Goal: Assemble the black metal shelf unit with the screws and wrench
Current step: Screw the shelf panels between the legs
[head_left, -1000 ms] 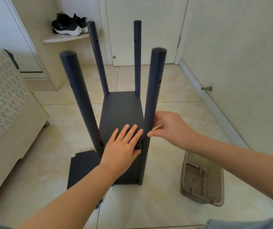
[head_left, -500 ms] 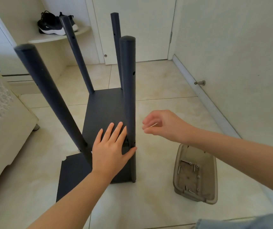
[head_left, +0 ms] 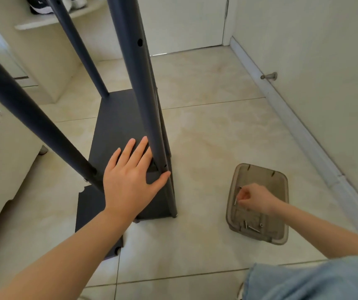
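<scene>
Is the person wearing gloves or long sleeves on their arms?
No. The left hand and right hand are bare, with no gloves, rings or watch showing. Both forearms are bare too, no sleeves in view. Light blue denim shows bottom right.

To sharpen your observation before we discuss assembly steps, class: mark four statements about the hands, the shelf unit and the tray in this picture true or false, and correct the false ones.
1. The left hand lies flat on the black shelf panel. True.
2. The right hand presses a wrench against a post. False: it pinches a screw above the tray.
3. The tray sits on the bed. False: it sits on the tiled floor, to the right of the shelf unit.
4. Loose screws lie in the tray. True.
</scene>
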`<state>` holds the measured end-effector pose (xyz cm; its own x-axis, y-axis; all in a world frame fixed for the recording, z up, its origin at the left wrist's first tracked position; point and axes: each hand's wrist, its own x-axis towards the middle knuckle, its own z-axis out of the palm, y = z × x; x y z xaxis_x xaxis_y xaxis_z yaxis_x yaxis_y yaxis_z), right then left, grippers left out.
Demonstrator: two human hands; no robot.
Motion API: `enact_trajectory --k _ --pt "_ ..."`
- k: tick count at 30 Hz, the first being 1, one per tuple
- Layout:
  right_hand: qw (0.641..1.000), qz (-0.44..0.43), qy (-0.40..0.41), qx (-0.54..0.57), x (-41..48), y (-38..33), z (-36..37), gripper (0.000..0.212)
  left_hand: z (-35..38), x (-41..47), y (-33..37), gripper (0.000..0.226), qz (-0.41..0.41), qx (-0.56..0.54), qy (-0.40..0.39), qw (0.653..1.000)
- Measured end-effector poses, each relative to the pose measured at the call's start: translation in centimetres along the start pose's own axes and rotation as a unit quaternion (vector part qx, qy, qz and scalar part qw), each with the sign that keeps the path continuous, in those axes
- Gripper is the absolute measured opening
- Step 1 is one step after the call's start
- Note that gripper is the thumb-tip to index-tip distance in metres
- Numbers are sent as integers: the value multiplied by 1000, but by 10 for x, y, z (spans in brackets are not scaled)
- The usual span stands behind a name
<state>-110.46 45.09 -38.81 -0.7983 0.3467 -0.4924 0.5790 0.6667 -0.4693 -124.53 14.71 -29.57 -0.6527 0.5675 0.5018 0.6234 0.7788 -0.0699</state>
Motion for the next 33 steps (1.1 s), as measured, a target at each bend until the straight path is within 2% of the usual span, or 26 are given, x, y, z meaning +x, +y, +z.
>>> enact_trajectory --k 6,10,12,16,24,33 --pt "994 78 -53 -61 23 34 46 13 1 -1 1 67 -5 3 -4 1000" --pt "989 110 -60 -84 33 48 62 37 0 -2 0 66 0 0 4 1000" --pt "987 119 -61 -88 36 51 64 42 1 -1 0 65 1 1 8 1000" --pt "985 126 -64 -104 42 55 68 34 -2 0 1 65 3 -6 16 1000" --pt "984 125 -57 -116 46 59 78 19 -6 -1 3 66 -8 -3 -16 1000" --pt "986 132 -58 -79 48 57 74 21 -5 -2 3 66 -3 -4 -9 1000"
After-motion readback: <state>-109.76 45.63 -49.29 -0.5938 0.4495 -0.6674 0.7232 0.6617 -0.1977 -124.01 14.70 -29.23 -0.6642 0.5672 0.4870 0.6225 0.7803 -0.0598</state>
